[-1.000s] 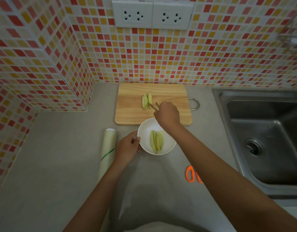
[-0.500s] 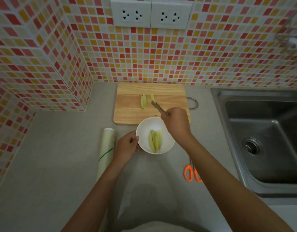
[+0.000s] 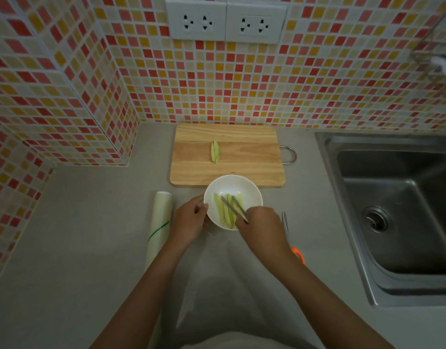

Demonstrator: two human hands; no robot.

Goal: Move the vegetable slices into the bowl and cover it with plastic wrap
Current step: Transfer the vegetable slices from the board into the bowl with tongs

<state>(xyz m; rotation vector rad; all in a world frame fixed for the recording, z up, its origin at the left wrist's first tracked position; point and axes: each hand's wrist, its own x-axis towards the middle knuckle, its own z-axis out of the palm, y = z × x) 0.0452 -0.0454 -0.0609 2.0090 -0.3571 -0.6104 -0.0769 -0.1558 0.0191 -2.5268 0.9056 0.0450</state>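
Vegetable slices, pale green and cut into long thin strips, lie side by side in a white bowl on the grey counter, just in front of the wooden cutting board. A last pair of slices lies on the board, well apart from both hands. The right hand grips metal tongs whose tips reach into the bowl over the strips; whether they pinch one cannot be told. The left hand holds the bowl's left rim, thumb at the edge. A roll of plastic wrap lies just left of that hand. Orange-handled scissors show partly behind the right wrist. A steel sink sits to the right.
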